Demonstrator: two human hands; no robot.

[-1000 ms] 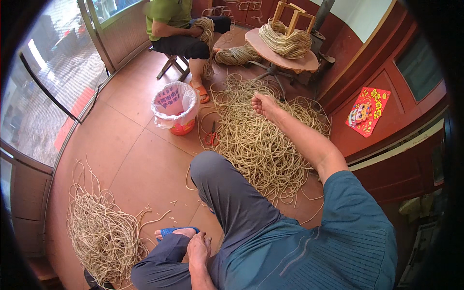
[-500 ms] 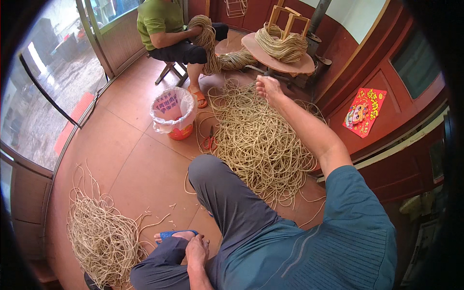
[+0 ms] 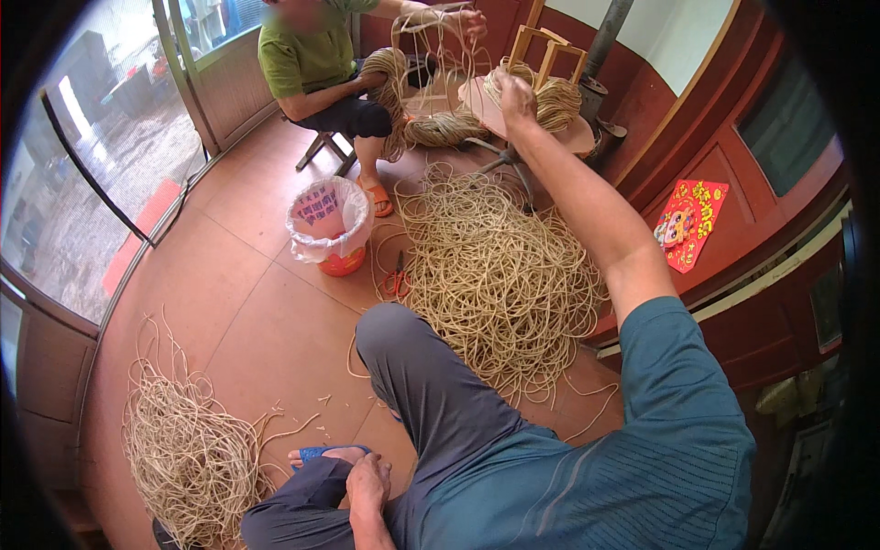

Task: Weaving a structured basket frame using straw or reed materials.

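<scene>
My right hand (image 3: 514,95), its fingers closed, is raised at the end of an outstretched arm, in front of the coil of tan cord (image 3: 557,103) on the round turntable (image 3: 577,137). What its fingers hold, if anything, cannot be made out. Below that arm a big loose heap of tan cord (image 3: 500,284) spreads over the floor. Low in the view, my left hand (image 3: 368,481) rests by my bent leg with curled fingers, their contents hidden. A smaller heap of cord (image 3: 192,458) lies to its left.
Across from me sits a person in a green shirt (image 3: 307,60), one hand on a cord bundle (image 3: 385,82), the other (image 3: 471,25) raised by loose loops. A lined red bucket (image 3: 341,261) and red-handled scissors (image 3: 397,280) stand and lie beside the heap. A wooden frame (image 3: 548,50) rises from the turntable.
My right hand has moved up toward the coil. The other person's arm has swung out, lifting loose cord loops beside the turntable. My left hand has barely shifted.
</scene>
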